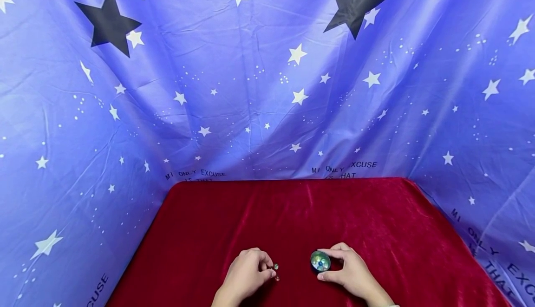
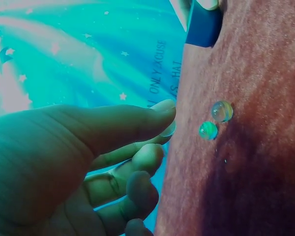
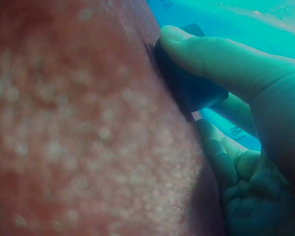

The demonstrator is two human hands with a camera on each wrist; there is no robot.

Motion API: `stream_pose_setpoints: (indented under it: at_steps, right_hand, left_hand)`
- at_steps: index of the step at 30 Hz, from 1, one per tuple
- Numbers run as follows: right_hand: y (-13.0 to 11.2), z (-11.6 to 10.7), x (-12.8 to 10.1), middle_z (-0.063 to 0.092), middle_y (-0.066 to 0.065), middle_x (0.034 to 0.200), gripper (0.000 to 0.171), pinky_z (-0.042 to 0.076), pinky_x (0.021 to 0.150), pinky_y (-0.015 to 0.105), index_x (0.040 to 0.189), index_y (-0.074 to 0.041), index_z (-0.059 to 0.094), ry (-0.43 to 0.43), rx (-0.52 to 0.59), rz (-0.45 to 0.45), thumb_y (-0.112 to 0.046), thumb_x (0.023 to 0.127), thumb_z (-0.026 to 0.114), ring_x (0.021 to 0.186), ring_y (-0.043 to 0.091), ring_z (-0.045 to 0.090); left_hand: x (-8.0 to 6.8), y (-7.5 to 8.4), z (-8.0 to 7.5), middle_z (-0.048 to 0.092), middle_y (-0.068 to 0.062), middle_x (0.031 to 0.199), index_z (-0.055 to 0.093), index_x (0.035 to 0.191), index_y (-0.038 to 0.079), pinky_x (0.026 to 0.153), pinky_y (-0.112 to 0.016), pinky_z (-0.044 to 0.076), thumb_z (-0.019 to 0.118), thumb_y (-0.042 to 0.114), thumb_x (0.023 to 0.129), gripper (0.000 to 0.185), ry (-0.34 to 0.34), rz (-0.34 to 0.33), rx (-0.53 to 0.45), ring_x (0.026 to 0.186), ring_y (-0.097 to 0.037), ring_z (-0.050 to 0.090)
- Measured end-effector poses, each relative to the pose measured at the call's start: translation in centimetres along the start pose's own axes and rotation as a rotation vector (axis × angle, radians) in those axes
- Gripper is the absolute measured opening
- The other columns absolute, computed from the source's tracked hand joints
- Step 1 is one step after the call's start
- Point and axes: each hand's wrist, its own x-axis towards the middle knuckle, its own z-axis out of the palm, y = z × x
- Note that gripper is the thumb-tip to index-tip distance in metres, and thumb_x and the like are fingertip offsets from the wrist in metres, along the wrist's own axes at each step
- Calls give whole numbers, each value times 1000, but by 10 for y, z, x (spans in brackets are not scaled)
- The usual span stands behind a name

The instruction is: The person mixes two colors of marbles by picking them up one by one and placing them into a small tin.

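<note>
Two small balls of glass, a green-tinted glass marble (image 2: 208,130) and a clear glass marble with a yellowish band (image 2: 221,111), lie near each other on the worktop covered in red velvet (image 1: 292,214), left of its middle and well apart from its far edge. Just beside them is the left hand (image 1: 250,270), thumb and forefinger tips close together; I cannot tell whether the pale rounded bit at the tips is a nail or another marble. Right of the middle, the right hand (image 1: 349,270) grips a small dark blue round cup (image 1: 314,268) between thumb and fingers, with shiny glassy marbles (image 1: 321,261) inside. Behind the far edge hangs a violet-blue fabric backdrop with stars (image 1: 259,79).
</note>
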Motion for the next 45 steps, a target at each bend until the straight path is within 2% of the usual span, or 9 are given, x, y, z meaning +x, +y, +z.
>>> stream_pose_setpoints:
  at_steps: [6,14,20,36,45]
  right_hand:
    - [2,0,1,60,-12,102,59,45,81,23,116,-36,78,2,-1,-6,-49,62,97,93,4,51]
    - [1,1,0,60,-13,102,58,45,81,23,116,-37,78,15,-2,-9,-47,62,97,93,3,51]
    - [0,1,-1,61,-12,101,58,45,82,23,115,-34,79,27,6,-23,-44,61,98,94,3,52]
    - [0,0,-1,60,-13,101,59,45,84,23,115,-36,78,21,16,5,-44,60,98,95,4,52]
    - [0,2,0,61,-12,100,58,46,83,23,113,-34,79,39,24,-16,-42,60,99,94,3,53]
  left_hand:
    - [8,3,1,47,17,59,74,81,31,51,-23,37,84,28,81,11,15,-15,39,57,0,44]
    - [11,8,0,48,16,61,77,88,30,50,-23,37,84,28,83,9,23,-5,48,55,-1,43]
    - [14,12,3,44,15,59,78,90,29,46,-24,33,84,27,83,9,29,-18,28,52,-1,35]
    - [27,27,8,38,15,54,80,96,25,44,-23,33,84,25,84,12,78,10,2,49,-1,31]
    - [34,33,13,37,15,52,80,96,24,44,-22,33,83,24,85,12,81,42,0,48,0,32]
